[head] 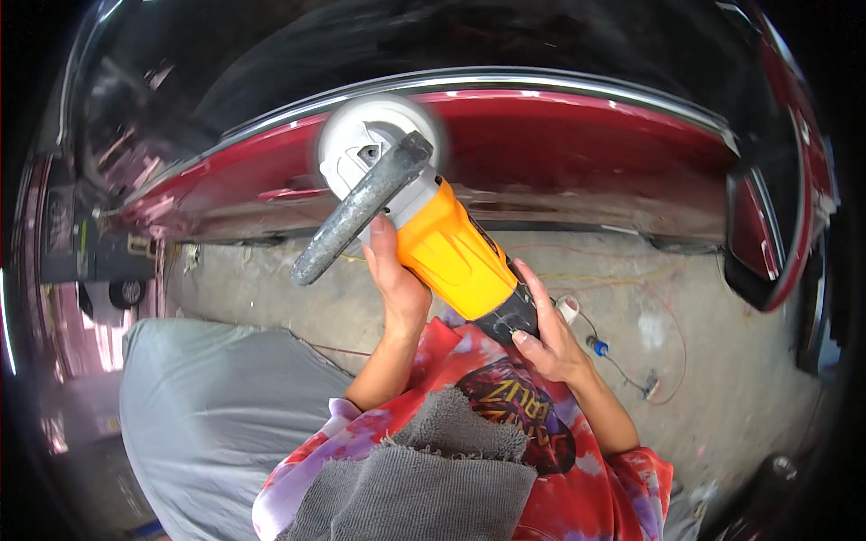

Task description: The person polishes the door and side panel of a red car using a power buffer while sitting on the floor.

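Note:
A rotary polisher [457,250] with a yellow body and a worn black D-handle lies slantwise between my hands. My left hand [399,277] holds it near its grey metal head, just below the handle. Around the black rear end of the polisher, my right hand [551,331] is closed, its thumb on top. The white round pad [338,135] looks blurred at its rim and is in front of the car's dark red door panel [541,142]; whether it touches the paint I cannot tell. A grey towel [433,487] hangs down the front of my tie-dye shirt.
Chrome trim [514,76] runs below the dark window. A red side mirror [764,237] juts out at the right. On the concrete floor lie a cord with a blue connector [598,346] and a thin red line. A grey cover [223,406] drapes something at the left.

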Available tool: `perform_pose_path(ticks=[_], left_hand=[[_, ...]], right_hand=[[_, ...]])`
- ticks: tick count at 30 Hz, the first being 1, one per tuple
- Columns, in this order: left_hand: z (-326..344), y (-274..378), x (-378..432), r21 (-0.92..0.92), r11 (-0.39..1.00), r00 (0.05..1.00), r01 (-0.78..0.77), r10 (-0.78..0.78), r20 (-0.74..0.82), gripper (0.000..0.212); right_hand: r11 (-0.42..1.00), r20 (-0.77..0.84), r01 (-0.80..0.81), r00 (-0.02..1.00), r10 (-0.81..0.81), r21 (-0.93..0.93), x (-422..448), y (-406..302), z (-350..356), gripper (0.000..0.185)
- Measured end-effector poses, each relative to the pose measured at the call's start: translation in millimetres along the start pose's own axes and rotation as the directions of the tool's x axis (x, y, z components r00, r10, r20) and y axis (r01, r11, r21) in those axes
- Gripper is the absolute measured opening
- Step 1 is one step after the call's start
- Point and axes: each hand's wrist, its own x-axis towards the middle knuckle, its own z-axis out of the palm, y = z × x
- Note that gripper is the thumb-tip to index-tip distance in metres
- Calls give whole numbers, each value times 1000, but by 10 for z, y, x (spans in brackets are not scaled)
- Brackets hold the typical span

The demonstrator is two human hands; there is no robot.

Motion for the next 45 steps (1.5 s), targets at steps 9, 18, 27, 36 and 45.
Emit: perform_pose_path(ticks=[9, 18, 27, 36, 45], left_hand=[[-1178, 656, 863, -157, 978, 982, -135, 111, -152, 61], [-1929, 1021, 1375, -158, 978, 961, -133, 89, -263, 68], [-1578, 901, 1164, -226, 968, 980, -108, 65, -190, 66], [-263, 292, 183, -218, 975, 999, 45, -41, 21, 60], [326, -100, -292, -75, 991, 989, 111, -102, 110, 58]], right_hand=[[999, 220, 31, 975, -23, -36, 1198, -265, 1044, 85], [995, 294, 57, 955, -32, -77, 1909, -420, 1721, 85], [977, 261, 36, 965, 21, -211, 1625, -507, 1363, 96], [974, -27, -194, 981, 193, -114, 368, -343, 283, 101], [982, -232, -155, 965, 126, -112, -301, -264, -199, 98]])
